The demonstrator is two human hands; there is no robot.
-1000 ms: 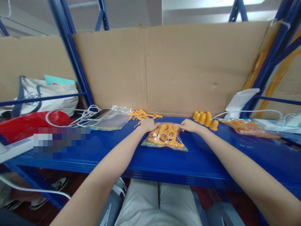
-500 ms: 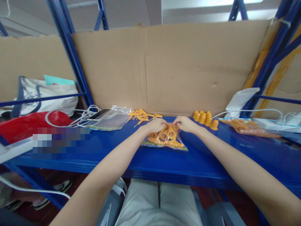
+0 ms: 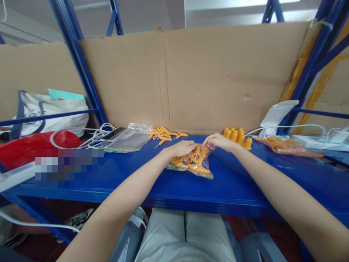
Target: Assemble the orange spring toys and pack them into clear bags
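Note:
A clear plastic bag [image 3: 192, 164] filled with orange plastic pieces lies on the blue shelf [image 3: 191, 189] in front of me. My left hand [image 3: 182, 148] rests on the bag's top left, fingers curled down onto it. My right hand [image 3: 218, 141] pinches the bag's top right corner, which is lifted slightly off the shelf. Loose orange T-shaped pieces with small chains [image 3: 163, 133] lie behind my left hand. A cluster of orange cone-shaped pieces [image 3: 237, 136] stands just behind my right hand.
A stack of empty clear bags [image 3: 125, 140] lies at the left beside white cables [image 3: 95, 134]. A red bag [image 3: 29, 145] and a white tote [image 3: 46, 112] sit far left. Another filled bag [image 3: 283, 145] lies at the right. A cardboard wall [image 3: 191, 80] backs the shelf.
Both hands have moved from the bag's outer top corners toward its middle, then the right hand has drawn back to the top right corner and lifted it; the bag has shifted slightly.

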